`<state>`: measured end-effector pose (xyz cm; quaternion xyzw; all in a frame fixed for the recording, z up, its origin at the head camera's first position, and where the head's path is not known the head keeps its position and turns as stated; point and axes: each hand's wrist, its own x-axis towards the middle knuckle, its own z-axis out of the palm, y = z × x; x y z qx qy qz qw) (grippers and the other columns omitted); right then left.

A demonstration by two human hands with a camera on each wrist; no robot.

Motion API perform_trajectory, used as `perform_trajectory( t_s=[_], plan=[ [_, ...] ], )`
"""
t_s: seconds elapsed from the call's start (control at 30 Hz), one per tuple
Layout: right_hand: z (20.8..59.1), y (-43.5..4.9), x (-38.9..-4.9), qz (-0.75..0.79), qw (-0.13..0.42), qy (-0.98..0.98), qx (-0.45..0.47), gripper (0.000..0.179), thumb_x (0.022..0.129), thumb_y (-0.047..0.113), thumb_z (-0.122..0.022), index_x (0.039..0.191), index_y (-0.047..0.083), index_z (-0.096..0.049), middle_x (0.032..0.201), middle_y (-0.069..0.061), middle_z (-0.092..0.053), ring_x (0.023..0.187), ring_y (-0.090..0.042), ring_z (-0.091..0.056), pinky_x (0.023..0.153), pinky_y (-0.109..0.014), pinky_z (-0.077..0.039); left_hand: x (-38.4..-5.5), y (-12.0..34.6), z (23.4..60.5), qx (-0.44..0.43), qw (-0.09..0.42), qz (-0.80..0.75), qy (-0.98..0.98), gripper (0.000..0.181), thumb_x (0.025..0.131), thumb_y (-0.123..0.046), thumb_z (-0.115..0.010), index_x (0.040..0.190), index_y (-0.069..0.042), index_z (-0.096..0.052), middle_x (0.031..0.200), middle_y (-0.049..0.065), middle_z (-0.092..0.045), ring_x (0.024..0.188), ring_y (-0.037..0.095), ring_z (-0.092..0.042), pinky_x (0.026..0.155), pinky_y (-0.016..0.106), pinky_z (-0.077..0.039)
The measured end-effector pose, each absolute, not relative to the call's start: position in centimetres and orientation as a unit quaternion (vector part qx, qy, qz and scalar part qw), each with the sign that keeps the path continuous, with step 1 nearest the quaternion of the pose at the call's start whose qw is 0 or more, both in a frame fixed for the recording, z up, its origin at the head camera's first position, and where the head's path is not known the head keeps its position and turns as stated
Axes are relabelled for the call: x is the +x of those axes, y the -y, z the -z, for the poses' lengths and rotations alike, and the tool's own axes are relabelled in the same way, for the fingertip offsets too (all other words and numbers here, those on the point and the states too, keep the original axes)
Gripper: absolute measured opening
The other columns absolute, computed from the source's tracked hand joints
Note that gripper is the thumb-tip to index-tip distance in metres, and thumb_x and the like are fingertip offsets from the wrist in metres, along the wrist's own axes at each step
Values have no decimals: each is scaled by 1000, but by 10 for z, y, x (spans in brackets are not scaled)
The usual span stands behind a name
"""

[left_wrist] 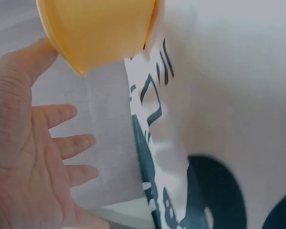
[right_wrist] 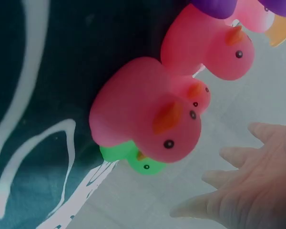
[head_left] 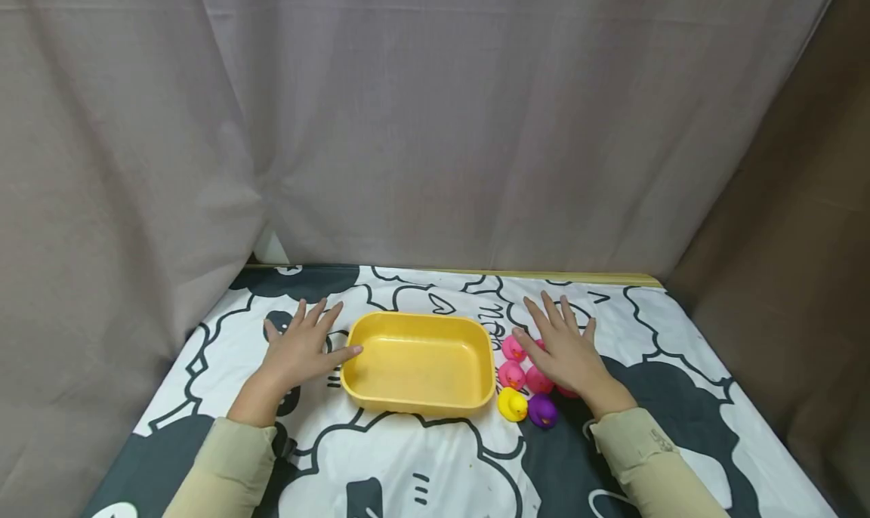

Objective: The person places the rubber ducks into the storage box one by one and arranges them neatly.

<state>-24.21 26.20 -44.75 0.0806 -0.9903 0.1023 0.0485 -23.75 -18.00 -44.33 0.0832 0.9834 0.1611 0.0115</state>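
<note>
1. head view: yellow tub [head_left: 418, 371] on printed cloth [head_left: 408, 457], bare floor visible.
2. left hand [head_left: 302, 352]: fingers spread, thumb at tub rim.
3. right hand [head_left: 564, 352]: fingers apart, near toy ducks [head_left: 539, 380] beside tub.

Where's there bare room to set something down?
Bare: inside the yellow tray; cloth on the tray's near side, between the sleeves; cloth from the right grip to the cloth's right edge. Crowded: right of the tray, ducks packed by the right grip.
</note>
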Motion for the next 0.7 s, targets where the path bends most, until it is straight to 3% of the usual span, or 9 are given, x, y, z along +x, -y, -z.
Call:
perform_trajectory(
  t_s=[0.33,0.47,0.6,0.7],
  plan=[
    [443,-260,-246,-119,55,987,91,90,94,75,-35,162,17,-21,166,-20,-13,151,-46,-2,109,-80,1,-244,176,440,71,14,-236,-969,94,90,-72,-54,161,-18,-24,164,16,-25,150,44,-16,103,85,0],
    [441,-261,-248,-135,67,984,97,90,94,72,-42,162,17,-21,165,-20,-17,151,-46,-9,111,-78,-5,-246,176,439,61,13,-272,-960,92,91,-70,-54,161,-18,-24,163,16,-26,147,42,-25,109,80,-11],
    [440,-263,-250,-158,86,978,102,88,93,66,-53,160,15,-27,163,-20,-25,149,-44,-21,112,-74,-19,-246,177,438,28,25,-356,-934,87,94,-67,-52,161,-18,-25,162,16,-28,146,42,-30,113,69,-27],
    [438,-268,-251,-188,74,975,92,78,95,59,-57,155,14,-37,155,-20,-40,140,-43,-39,107,-68,-37,-248,175,437,-10,36,-437,-899,83,95,-67,-50,160,-21,-27,162,11,-31,146,38,-31,113,62,-34]
  ],
)
